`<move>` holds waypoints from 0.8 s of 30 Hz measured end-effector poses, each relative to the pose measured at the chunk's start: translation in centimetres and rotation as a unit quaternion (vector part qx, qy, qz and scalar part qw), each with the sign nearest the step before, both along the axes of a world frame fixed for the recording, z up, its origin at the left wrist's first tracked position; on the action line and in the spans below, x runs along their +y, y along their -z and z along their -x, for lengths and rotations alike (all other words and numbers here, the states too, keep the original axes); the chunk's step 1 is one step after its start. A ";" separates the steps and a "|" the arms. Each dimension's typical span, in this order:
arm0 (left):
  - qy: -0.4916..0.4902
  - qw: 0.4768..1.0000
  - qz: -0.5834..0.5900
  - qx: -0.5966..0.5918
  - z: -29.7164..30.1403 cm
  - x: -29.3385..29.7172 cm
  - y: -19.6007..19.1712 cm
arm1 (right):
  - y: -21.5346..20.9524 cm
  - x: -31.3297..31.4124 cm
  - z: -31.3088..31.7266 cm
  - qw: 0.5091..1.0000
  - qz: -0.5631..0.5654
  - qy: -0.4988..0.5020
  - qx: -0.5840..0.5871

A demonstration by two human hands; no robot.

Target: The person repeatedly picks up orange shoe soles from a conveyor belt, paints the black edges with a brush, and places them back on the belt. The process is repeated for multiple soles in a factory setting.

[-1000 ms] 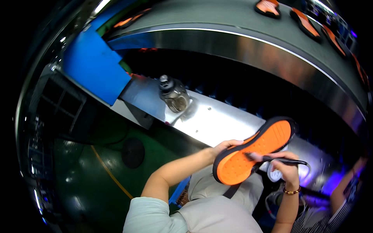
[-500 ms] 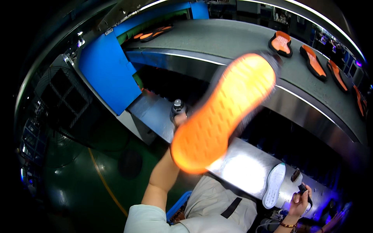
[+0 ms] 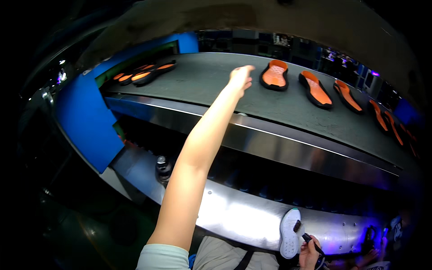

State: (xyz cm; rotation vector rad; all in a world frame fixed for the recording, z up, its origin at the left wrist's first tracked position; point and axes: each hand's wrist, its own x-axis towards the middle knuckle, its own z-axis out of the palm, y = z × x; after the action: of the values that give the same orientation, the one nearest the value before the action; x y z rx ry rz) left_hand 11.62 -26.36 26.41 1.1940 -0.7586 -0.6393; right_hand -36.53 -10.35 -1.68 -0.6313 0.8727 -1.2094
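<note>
My left hand (image 3: 242,80), its arm stretched up and away, hovers over the grey conveyor belt (image 3: 207,76) with fingers apart and nothing in them. Just right of it lies an orange sole with a black rim (image 3: 274,75). Low on the right, my right hand (image 3: 308,254) grips the black handle of a brush (image 3: 299,227). The brush's dark bristles are at the edge of a white shoe sole (image 3: 289,238), which lies on the metal ledge (image 3: 238,216). Whether they touch the sole, I cannot tell.
More orange-and-black soles (image 3: 316,90) run along the belt to the right. Several others (image 3: 153,73) sit at the left, by the blue machine housing (image 3: 85,121). A dark bottle (image 3: 163,168) stands on the ledge's left part. Another person's hand (image 3: 370,257) shows at far right.
The large orange sole close in front of me is gone from my left hand, which has reached out over the belt. The brush has moved against the white sole's edge. My view has shifted.
</note>
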 end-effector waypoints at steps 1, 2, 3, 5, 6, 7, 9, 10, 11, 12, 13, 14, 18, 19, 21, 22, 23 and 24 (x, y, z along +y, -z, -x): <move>-0.006 0.995 -0.027 -0.097 1.3 -2.5 -0.1 | -0.7 0.4 -0.2 1.000 0.008 0.011 0.006; -0.022 0.978 -0.057 -0.201 2.1 -4.0 -0.3 | -1.1 0.5 -0.9 1.000 0.010 0.012 0.007; -0.065 0.943 -0.052 -0.322 2.7 -4.9 0.1 | -1.6 0.6 -1.3 1.000 0.011 0.009 0.022; -0.146 0.787 -0.142 -0.583 4.0 -5.6 2.3 | -1.8 0.8 -1.1 0.999 -0.006 0.009 0.037; -0.141 0.682 -0.198 -0.689 3.6 -6.1 3.3 | -1.6 0.7 -0.8 0.999 -0.016 0.011 0.038; -0.099 0.716 -0.232 -0.650 4.0 -6.4 2.6 | -1.4 0.6 -0.6 0.999 -0.008 0.017 0.033; -0.085 0.717 -0.250 -0.645 4.3 -6.8 2.3 | -0.3 0.9 -0.1 0.999 -0.004 0.029 0.024; -0.121 0.686 -0.232 -0.679 3.9 -6.5 2.4 | 0.1 0.8 -0.3 0.999 -0.008 0.032 0.018; -0.142 0.656 -0.205 -0.712 3.7 -6.0 2.3 | -0.2 0.9 -0.9 1.000 -0.006 0.024 0.009; -0.165 0.624 -0.178 -0.743 3.5 -5.3 2.0 | -0.6 0.8 -1.6 1.000 -0.003 0.015 -0.001; -0.147 0.598 -0.184 -0.766 3.7 -4.6 1.7 | -0.8 0.6 -2.0 1.000 -0.015 0.008 -0.025; -0.128 0.573 -0.184 -0.788 4.4 -4.1 1.0 | -0.8 0.4 -2.2 0.998 -0.024 0.006 -0.050; -0.095 0.703 0.083 -0.700 10.3 1.8 -1.0 | -1.0 -0.3 -1.6 1.000 -0.016 -0.019 -0.018; -0.082 0.776 0.193 -0.595 11.3 3.8 -0.5 | -0.8 -0.4 -1.3 1.000 -0.002 -0.007 -0.007; -0.188 0.785 0.341 -0.481 11.7 7.9 1.1 | -0.8 -0.9 -0.9 1.000 0.012 0.012 0.012; -0.133 0.878 0.387 -0.249 12.9 10.5 2.5 | -1.1 -1.2 -1.0 1.000 0.009 0.014 0.019; -0.158 0.916 0.355 -0.098 14.6 12.2 3.5 | -2.2 -1.2 -1.0 0.998 0.028 0.019 0.056; -0.154 0.929 0.318 -0.109 14.4 14.5 4.9 | -3.6 -1.1 -1.9 0.995 0.052 0.001 0.085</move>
State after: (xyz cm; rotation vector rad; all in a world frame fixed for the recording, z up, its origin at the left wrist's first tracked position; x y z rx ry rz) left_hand -2.81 -11.87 21.53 0.7554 -0.8541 0.0207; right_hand -34.60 -11.49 1.94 -0.8259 0.9565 -1.2211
